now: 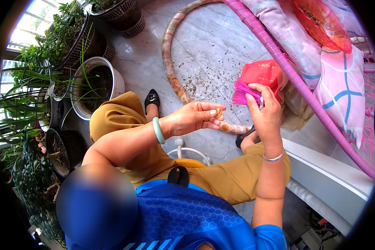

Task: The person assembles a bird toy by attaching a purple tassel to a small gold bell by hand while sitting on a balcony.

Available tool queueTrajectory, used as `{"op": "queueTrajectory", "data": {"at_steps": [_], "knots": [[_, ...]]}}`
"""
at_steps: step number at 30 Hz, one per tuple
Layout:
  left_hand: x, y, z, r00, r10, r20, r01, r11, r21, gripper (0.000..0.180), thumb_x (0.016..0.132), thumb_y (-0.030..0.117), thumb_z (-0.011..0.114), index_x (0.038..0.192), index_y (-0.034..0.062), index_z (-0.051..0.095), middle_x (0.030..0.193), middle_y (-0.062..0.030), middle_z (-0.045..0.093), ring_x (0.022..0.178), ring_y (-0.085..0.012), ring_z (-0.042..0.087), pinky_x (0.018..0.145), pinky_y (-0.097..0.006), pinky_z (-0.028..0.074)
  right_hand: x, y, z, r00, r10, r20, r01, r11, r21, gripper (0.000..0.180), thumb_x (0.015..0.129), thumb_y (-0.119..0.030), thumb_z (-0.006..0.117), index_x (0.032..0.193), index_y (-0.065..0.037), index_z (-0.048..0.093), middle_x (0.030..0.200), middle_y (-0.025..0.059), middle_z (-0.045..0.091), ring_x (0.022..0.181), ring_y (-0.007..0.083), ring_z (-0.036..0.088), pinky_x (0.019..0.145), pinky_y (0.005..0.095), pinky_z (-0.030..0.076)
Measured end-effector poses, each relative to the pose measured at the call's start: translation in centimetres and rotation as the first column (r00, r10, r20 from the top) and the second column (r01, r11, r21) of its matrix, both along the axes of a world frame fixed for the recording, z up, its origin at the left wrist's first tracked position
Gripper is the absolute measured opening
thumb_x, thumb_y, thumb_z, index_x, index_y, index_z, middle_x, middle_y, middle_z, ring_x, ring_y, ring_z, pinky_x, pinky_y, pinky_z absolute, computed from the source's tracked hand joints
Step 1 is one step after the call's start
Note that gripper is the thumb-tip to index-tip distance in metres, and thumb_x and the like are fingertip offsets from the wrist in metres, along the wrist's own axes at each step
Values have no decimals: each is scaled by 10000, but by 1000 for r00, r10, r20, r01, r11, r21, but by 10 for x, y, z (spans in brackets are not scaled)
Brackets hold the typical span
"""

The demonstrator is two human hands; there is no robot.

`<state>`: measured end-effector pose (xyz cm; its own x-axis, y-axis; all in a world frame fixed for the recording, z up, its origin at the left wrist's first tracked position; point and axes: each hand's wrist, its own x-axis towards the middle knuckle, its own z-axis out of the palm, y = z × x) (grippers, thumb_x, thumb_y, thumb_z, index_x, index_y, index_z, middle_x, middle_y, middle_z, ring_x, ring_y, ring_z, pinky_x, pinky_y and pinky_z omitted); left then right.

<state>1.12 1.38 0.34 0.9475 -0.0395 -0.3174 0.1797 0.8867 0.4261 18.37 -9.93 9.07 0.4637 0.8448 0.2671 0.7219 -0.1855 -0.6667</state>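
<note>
My left hand [189,118], with a pale green bangle at the wrist, pinches a small, rough golden-brown lump [218,112] between thumb and fingers; its exact kind is too small to tell. To the right, my right hand [267,110] is closed around a small brush [242,92] with magenta bristles, which fan out toward the left. A silver bracelet circles that wrist. The brush is apart from the lump. Just behind the bristles lies a red plastic bag [260,71]. Brown crumbs [200,81] are scattered over the grey tiled floor beyond my hands.
A cloth-wrapped hoop [167,54] curves over the floor to my feet. On the right, a pink wrapped tube [293,66] arches before cushions [339,89] and a red mesh bag [321,23]. Potted plants [71,31] and a white pot [117,83] line the left.
</note>
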Motion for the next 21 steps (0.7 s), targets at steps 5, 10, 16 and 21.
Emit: {"op": "queueTrajectory", "data": {"at_steps": [5,10,16,21], "knots": [[-1,4,3,999,33,23,-33,999,-35,366,922,135,498,1268,23,453,1035,-65,587,900,-117,580,885,-298,483,-2,-2,5,997,33,-73,-32,999,11,239,775,11,607,1011,-2,567,910,143,592,834,268,600,744,336,465],[-2,5,4,998,60,13,-60,998,-33,345,919,126,502,1246,21,471,1029,-65,589,902,-122,583,878,-292,488,-13,-5,14,971,135,-198,-144,989,-29,246,768,12,612,1010,-8,570,929,135,586,840,261,599,744,333,466],[2,1,3,997,78,6,-78,997,18,277,924,114,492,1185,22,494,1027,-75,601,896,-136,594,871,-292,486,-24,-3,-8,952,262,-155,-277,958,-80,271,742,25,615,1002,-29,566,953,133,561,851,292,586,736,363,472],[1,3,4,999,34,7,-34,999,6,277,918,110,498,1183,30,505,1021,-71,596,889,-129,591,874,-312,490,-10,1,-4,994,57,93,-60,997,38,290,738,59,592,1011,-32,558,946,141,550,842,309,584,703,380,477]]}}
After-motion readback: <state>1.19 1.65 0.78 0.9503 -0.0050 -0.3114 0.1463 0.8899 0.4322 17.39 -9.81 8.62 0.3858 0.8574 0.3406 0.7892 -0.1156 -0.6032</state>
